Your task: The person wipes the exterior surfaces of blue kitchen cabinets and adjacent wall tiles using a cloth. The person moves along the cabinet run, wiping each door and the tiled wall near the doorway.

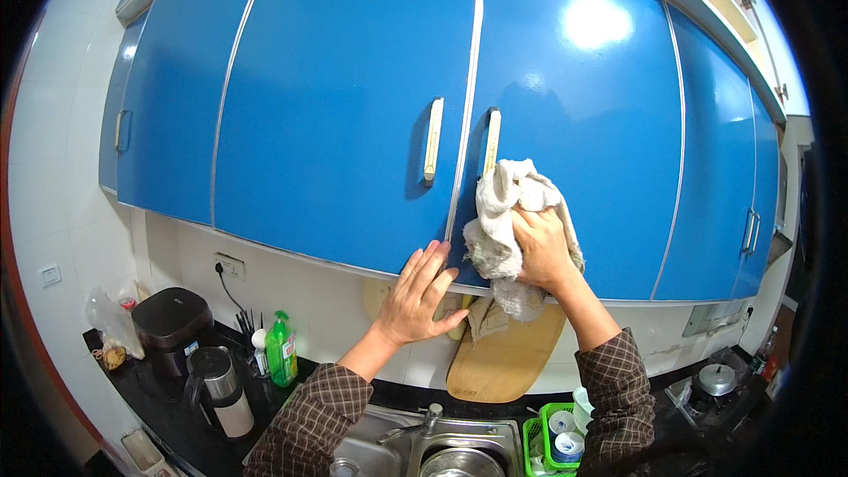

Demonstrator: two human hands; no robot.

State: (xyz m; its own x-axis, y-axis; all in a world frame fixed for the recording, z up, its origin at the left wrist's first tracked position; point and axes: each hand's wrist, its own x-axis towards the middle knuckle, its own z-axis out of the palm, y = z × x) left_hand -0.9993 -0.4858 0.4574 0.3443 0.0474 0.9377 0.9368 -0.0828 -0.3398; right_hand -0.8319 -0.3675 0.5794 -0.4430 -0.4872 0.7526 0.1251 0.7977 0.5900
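My right hand grips a crumpled, greyish-white cloth and presses it on a blue cabinet door. The cloth covers the lower end of that door's pale handle, and its loose end hangs below the door's bottom edge. Fingers apart and holding nothing, my left hand rests its fingertips at the lower corner of the neighbouring blue door. A second pale handle stands above it, across the seam from the first.
Below are a steel sink with a faucet, a hanging wooden cutting board and a green basket of dishes. A green pump bottle and a kettle stand left. At right, a lidded pot sits on the stove.
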